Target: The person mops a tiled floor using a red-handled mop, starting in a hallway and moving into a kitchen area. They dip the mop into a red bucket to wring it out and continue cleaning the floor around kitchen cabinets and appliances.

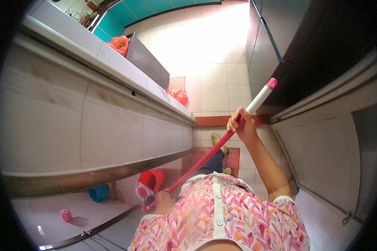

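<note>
My right hand [242,124] is closed around a long red pole [204,158], just below its white grip section [259,99] with a pink end cap [271,83]. The pole slants down across the front of my body to the lower left. Low at my left side, my left hand [165,197] is closed around the pole's lower part; its fingers are mostly hidden. Beside that hand stands a red bucket [157,177] with a pale perforated wringer basket [143,191] on its rim. A dark, blurred object [149,199] sits between the basket and the pole.
A red mat [234,160] lies under my feet, before a brown threshold [212,120]. Tiled wall panels [113,122] rise on the left, a dark cabinet-like surface [270,34] on the right. Red plastic bags [177,95] rest ahead. A blue bucket [98,193] and pink container [66,215] are lower left.
</note>
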